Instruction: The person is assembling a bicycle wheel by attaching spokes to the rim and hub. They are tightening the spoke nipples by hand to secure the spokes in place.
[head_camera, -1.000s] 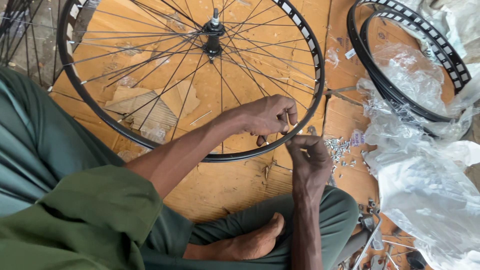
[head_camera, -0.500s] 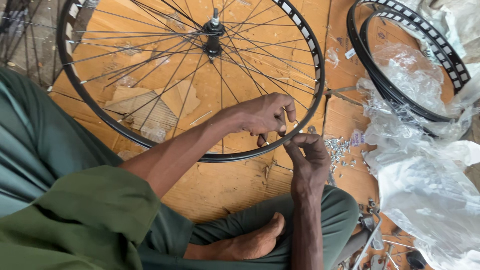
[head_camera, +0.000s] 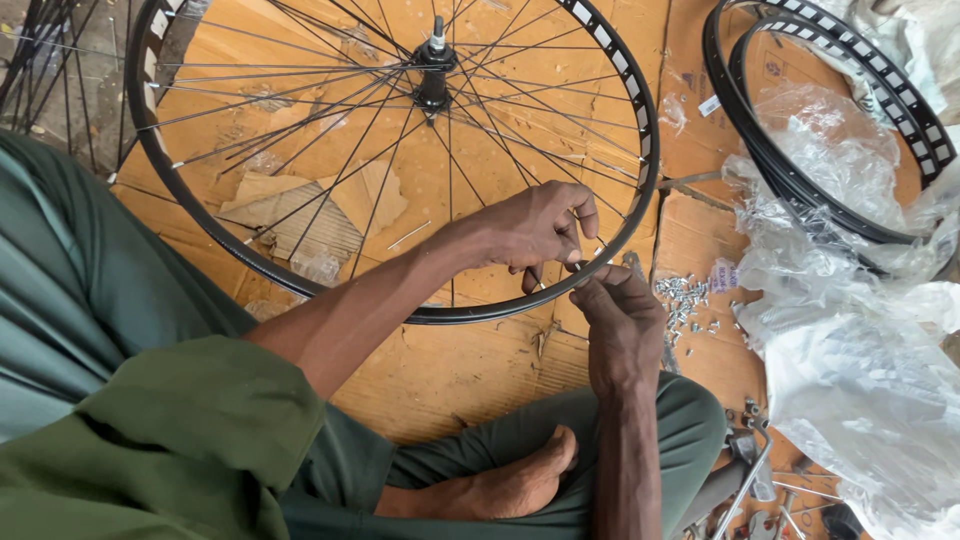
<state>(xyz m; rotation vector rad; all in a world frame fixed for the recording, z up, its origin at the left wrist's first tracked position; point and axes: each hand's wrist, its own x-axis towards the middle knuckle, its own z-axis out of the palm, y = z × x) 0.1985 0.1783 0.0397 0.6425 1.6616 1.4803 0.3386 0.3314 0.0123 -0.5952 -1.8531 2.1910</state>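
A spoked bicycle wheel (head_camera: 400, 150) is laid flat on brown cardboard (head_camera: 450, 370), and its black rim (head_camera: 470, 312) passes directly under both hands. To the right of the hands, 2 bare rims (head_camera: 800, 160) are stacked, partly covered by clear plastic wrapping (head_camera: 860, 350). Just right of the right hand, a small heap of silver nipples (head_camera: 685, 298) is seen. The left hand (head_camera: 530, 230) is placed inside the rim, its fingers pinched on a thin spoke end near the rim. The right hand (head_camera: 620, 320) is held outside the rim, fingertips closed together against the rim edge; whether a nipple is held there cannot be told. The step in hand is judged to be the fastening of 1 spoke at the rim. For the next move, a steady spoke and careful turning of the fingertips are called for.
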